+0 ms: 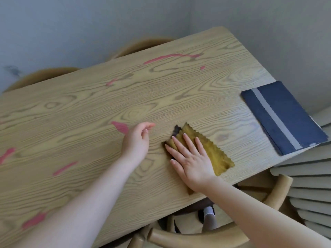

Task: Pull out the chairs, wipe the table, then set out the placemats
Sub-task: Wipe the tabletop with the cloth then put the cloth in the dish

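The wooden table (161, 97) (streaked with pink smears (120, 126)) fills our view beneath grey walls. Our right hand (190, 158) presses flat, fingers spread, on the yellow cloth (211, 151). Our left hand (138, 138) sits just beside it, loosely curled and holding nothing. Beyond the right hand's far side lie dark blue placemats (284, 117), perhaps 2 stacked.

Broad open stretch across the light wood-grain counter (179, 90), marked only by flat pink smears (120, 126). Right end taken by a stack of dark blue placemats with a grey stripe (283, 117), overhanging the edge. Near the front edge, a mustard-yellow cloth (213, 151) pinned under the flat right hand (191, 158). Left hand (138, 138) just beside it, narrow gap between.
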